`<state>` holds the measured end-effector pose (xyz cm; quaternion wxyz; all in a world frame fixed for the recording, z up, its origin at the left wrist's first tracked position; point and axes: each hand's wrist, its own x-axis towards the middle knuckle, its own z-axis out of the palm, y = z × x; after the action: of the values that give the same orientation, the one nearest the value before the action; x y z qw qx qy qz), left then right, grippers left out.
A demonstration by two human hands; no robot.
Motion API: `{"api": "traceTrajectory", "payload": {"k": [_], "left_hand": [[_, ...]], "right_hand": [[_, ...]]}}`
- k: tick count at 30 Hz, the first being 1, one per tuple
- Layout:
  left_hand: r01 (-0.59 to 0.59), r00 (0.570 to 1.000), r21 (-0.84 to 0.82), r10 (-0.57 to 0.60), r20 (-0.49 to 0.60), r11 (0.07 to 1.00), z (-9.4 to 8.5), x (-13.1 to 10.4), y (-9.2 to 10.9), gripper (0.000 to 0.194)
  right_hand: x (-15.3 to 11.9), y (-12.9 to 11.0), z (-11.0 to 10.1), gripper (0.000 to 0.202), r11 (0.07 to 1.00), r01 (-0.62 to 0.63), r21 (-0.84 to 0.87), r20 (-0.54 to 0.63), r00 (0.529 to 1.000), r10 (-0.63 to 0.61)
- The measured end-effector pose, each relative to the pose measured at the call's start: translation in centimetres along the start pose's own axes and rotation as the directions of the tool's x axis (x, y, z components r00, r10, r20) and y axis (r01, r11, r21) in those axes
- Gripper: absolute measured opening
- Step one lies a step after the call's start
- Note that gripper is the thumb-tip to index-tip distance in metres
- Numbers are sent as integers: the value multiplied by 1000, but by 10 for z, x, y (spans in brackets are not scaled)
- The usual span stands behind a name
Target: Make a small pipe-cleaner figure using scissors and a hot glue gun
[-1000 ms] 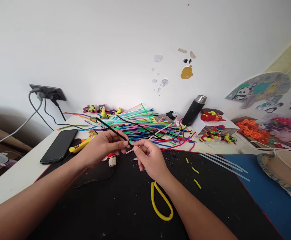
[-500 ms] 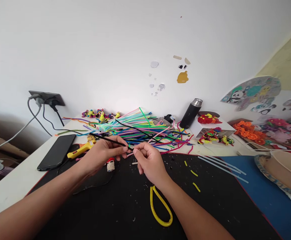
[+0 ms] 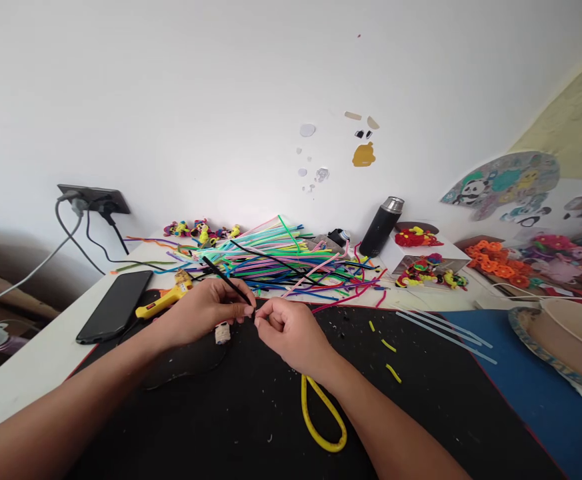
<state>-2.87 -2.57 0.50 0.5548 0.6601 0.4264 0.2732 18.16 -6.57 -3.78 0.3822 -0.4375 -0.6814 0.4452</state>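
Observation:
A black pipe cleaner (image 3: 219, 274) runs up and to the left out of my left hand (image 3: 201, 312), which is closed on it between thumb and fingers. My right hand (image 3: 293, 335) pinches its lower end, with the fingertips of both hands almost touching. Just below my left fingers, a small cream-coloured piece (image 3: 222, 333) rests on the black mat (image 3: 251, 413), partly covered by the hand. Under my right wrist lies a yellow loop-shaped handle (image 3: 343, 433); its upper end is hidden.
A heap of coloured pipe cleaners (image 3: 271, 257) lies behind my hands. To the left are a yellow glue gun (image 3: 158, 305) and a phone (image 3: 115, 308). A black flask (image 3: 382, 227), yellow snippets (image 3: 389, 346), clear glue sticks (image 3: 445, 337) and a round basket (image 3: 535, 347) are to the right.
Both hands have shifted slightly down, the right one also to the left. The black pipe cleaner now tilts more steeply, and less of it shows beyond my left hand.

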Motion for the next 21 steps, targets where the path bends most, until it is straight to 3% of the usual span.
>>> {"api": "traceTrajectory", "payload": {"k": [8, 14, 21], "left_hand": [[0, 1000, -78, -2, -21, 997, -4, -3, 4, 38], [-25, 1000, -52, 24, -19, 998, -4, -3, 1, 38], [-67, 976, -160, 32, -214, 985, 6, -4, 3, 46]], "right_hand": [[0, -2, 1, 10, 986, -85, 144, -32, 995, 91], [2, -1, -2, 19, 958, -55, 280, -118, 989, 91], [6, -4, -5, 35, 897, -101, 431, -88, 984, 153]]}}
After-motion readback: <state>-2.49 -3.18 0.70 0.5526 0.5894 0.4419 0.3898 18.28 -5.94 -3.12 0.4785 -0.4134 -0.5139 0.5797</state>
